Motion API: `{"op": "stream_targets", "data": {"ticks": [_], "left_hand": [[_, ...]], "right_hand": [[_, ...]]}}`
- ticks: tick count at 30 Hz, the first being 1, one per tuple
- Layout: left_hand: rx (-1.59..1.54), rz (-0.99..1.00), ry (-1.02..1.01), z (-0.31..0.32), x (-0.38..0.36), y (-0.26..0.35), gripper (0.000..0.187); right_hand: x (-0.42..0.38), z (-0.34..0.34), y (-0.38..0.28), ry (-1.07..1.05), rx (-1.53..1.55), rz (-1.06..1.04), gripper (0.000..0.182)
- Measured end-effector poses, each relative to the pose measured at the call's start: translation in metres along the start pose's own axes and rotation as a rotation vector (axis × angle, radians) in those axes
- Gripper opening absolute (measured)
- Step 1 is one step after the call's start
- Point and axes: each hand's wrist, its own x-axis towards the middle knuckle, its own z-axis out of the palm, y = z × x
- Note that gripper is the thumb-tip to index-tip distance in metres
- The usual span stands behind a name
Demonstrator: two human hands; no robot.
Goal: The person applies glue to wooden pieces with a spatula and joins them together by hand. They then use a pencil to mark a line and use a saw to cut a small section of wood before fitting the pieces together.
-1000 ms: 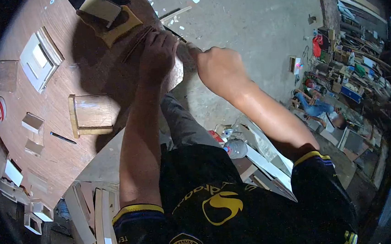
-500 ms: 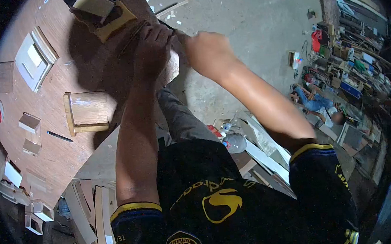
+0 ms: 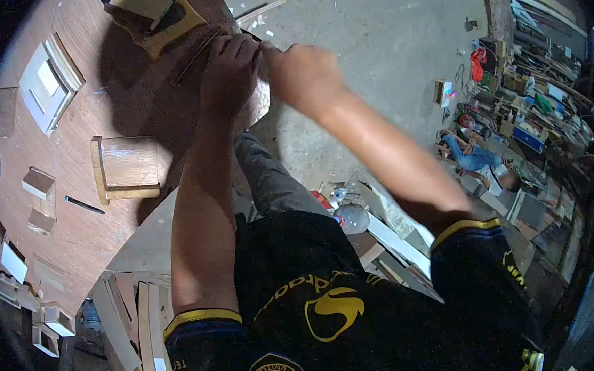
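Observation:
My left hand (image 3: 228, 76) is closed at the table's edge, in shadow, with its fingers curled over something I cannot make out. A thin dark strip (image 3: 193, 60) lies on the table and runs up to its fingers. Close beside it, past the edge, my right hand (image 3: 305, 73) is also closed and blurred; what it grips is hidden. Left of the hands lie a tan wooden piece with a cut-out (image 3: 190, 21) and a pale block (image 3: 142, 6). A small open wooden box (image 3: 128, 162) rests nearer to me on the table.
On the brown table (image 3: 107, 249) are a white-faced frame (image 3: 41, 87), a dark pen (image 3: 84, 205) and small wooden pieces (image 3: 39, 183). Boards (image 3: 123, 325) stand below it. A plastic bottle (image 3: 352, 219) and scraps lie near my legs. At the right, a person (image 3: 472, 154) is among piled materials.
My right hand has shifted slightly left, closer to my left hand. The whole view has moved a little, with the table things slightly further left. Both hands stay closed.

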Motion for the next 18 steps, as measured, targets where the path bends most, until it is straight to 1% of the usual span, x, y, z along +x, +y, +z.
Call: {"op": "stream_targets", "data": {"ticks": [2, 3, 5, 6, 7, 8, 10, 11, 13, 14, 16, 18], "left_hand": [[-0.034, -0.005, 0.057, 0.006, -0.001, -0.006, 0.011], [0.015, 0.005, 0.038, 0.007, 0.000, -0.008, 0.012], [0.050, 0.020, 0.003, 0.006, -0.005, -0.001, 0.012], [-0.049, -0.038, 0.008, 0.000, -0.001, 0.002, 0.012], [-0.154, -0.097, 0.003, -0.006, -0.001, 0.006, 0.013], [-0.146, -0.094, 0.004, -0.004, -0.001, 0.003, 0.013], [-0.009, -0.009, 0.002, 0.004, -0.004, 0.000, 0.012], [-0.002, -0.015, 0.010, 0.006, -0.002, -0.004, 0.012], [-0.007, -0.036, -0.028, 0.003, -0.004, 0.003, 0.012], [-0.001, -0.035, -0.025, 0.002, -0.003, 0.003, 0.012], [0.016, -0.023, -0.039, 0.003, -0.004, -0.001, 0.013], [0.028, 0.021, -0.025, 0.004, -0.007, 0.001, 0.014]], "right_hand": [[-0.020, -0.027, 0.009, -0.026, -0.022, -0.088, 0.035], [-0.016, -0.024, 0.010, -0.025, -0.030, -0.093, 0.035], [-0.013, -0.009, 0.009, -0.045, -0.072, -0.042, 0.035], [-0.006, -0.008, 0.007, -0.040, -0.073, -0.044, 0.035], [-0.002, -0.004, 0.003, -0.020, -0.021, -0.052, 0.023], [0.003, -0.004, 0.001, 0.011, 0.027, -0.065, 0.018], [-0.020, -0.022, 0.006, -0.008, 0.017, -0.060, 0.018], [-0.024, -0.030, 0.008, -0.019, -0.004, -0.072, 0.019], [-0.013, -0.006, 0.006, -0.029, -0.014, -0.063, 0.019], [-0.004, 0.002, 0.007, -0.012, -0.030, -0.066, 0.023], [0.006, -0.003, 0.007, 0.008, 0.006, -0.071, 0.023], [-0.005, -0.011, 0.009, -0.002, 0.045, -0.052, 0.024]]}}
